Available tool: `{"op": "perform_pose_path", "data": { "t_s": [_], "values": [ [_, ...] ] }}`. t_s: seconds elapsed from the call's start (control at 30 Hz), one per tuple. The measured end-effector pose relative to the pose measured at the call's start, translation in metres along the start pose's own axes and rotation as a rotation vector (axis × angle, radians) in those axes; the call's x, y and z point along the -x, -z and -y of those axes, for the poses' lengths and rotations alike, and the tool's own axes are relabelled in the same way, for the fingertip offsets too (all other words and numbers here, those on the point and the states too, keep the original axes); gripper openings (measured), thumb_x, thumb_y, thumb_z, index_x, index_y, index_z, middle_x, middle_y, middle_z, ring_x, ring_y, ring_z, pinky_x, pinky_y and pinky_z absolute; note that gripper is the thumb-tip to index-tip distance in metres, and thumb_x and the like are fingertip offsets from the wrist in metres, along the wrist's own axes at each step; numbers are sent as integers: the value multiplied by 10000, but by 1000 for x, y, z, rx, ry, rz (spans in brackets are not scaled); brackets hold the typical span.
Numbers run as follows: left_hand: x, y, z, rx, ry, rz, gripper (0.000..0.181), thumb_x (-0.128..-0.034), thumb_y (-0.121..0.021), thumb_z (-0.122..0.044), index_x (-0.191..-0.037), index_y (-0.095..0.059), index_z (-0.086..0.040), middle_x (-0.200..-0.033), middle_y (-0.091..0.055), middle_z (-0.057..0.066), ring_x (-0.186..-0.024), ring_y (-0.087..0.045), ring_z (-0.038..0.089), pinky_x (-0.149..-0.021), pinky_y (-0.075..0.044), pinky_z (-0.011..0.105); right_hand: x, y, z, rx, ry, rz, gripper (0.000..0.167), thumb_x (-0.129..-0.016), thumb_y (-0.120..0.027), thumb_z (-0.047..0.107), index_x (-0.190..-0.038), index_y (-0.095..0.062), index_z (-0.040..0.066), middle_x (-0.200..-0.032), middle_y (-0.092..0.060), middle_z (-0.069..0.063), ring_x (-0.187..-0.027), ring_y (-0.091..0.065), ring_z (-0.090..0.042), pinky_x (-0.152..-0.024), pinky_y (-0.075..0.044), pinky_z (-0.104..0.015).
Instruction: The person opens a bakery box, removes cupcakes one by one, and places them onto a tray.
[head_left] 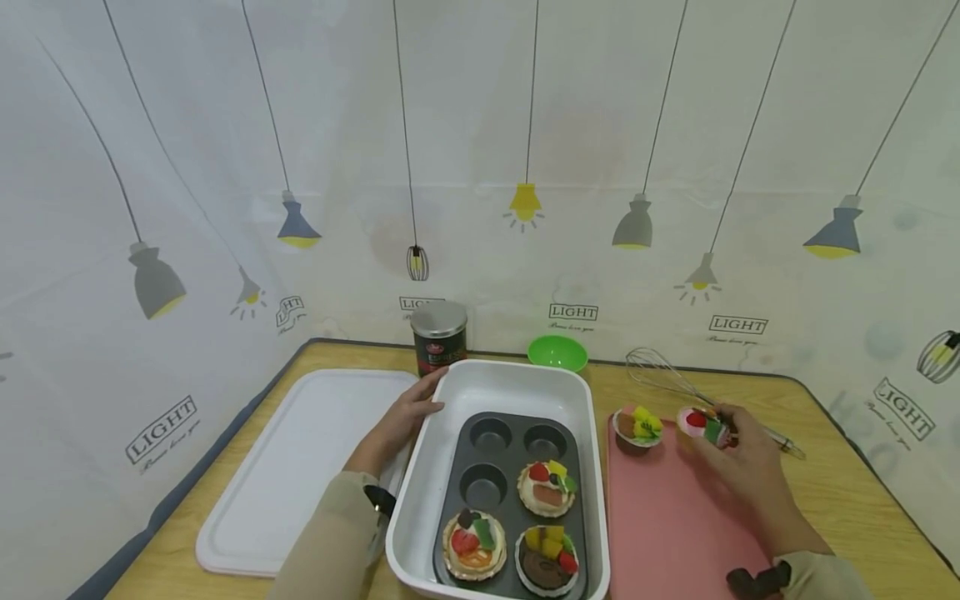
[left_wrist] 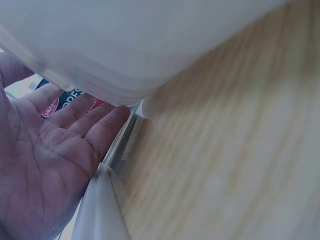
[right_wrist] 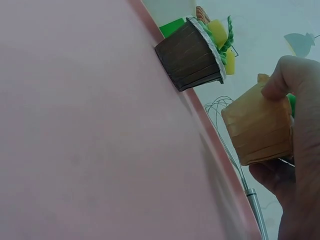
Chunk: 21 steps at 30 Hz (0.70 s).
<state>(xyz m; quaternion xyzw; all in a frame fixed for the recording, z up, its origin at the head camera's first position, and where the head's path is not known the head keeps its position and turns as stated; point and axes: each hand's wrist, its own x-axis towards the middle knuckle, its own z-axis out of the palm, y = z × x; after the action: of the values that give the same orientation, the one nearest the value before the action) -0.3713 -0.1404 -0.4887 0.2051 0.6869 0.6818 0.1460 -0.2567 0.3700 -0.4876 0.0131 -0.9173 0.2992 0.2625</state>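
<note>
My right hand [head_left: 750, 467] pinches a toy cupcake [head_left: 701, 425] with pink-and-white topping and a red fruit. In the right wrist view its tan paper cup [right_wrist: 260, 125] is held between thumb and fingers, above the pink tray [head_left: 675, 517]. A second cupcake [head_left: 636, 429] in a dark brown cup stands at that tray's far left corner. My left hand [head_left: 401, 425] touches the left side of a white bin [head_left: 408, 517], fingers extended in the left wrist view. Inside the bin lies a dark muffin pan [head_left: 513, 504] holding three cakes, such as the chocolate cupcake [head_left: 546, 562].
A white lid-like tray [head_left: 285, 475] lies on the left of the wooden table. Behind the bin stand a dark tin [head_left: 440, 337] with a silver lid and a green bowl [head_left: 557, 354]. A whisk [head_left: 675, 382] lies beyond the pink tray, by my right hand.
</note>
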Motion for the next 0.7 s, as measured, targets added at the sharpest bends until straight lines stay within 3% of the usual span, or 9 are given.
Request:
{"op": "perform_pose_path", "data": {
  "t_s": [0.3, 0.53, 0.7],
  "values": [
    [-1, 1, -1, -3, -17, 4, 649, -1007, -470, -66, -1605, -220, -92, -1637, -230, 186, -1419, -344, 408, -1028, -442, 422, -2, 0, 1, 25, 38, 32, 550, -856, -790, 213, -1262, -534, -55, -1117, -601, -276, -869, -555, -321, -650, -444, -386],
    [-1, 1, 1, -14, -7, -3, 648, -1005, -467, -63, -1604, -221, -91, -1641, -222, 178, -1412, -360, 382, -1008, -452, 373, -2, -1, -2, 20, 0, 162, 579, -898, -737, 288, -1298, -501, -59, -1203, -575, -323, -1064, -558, -463, -831, -450, -596],
    [1, 0, -1, -20, -13, 3, 654, -1003, -469, -68, -1605, -213, -89, -1645, -215, 174, -1412, -357, 388, -1020, -446, 394, -1, -2, -4, 8, 41, 142, 516, -882, -744, 203, -1273, -518, -46, -1171, -601, -289, -977, -581, -390, -752, -468, -488]
  ]
}}
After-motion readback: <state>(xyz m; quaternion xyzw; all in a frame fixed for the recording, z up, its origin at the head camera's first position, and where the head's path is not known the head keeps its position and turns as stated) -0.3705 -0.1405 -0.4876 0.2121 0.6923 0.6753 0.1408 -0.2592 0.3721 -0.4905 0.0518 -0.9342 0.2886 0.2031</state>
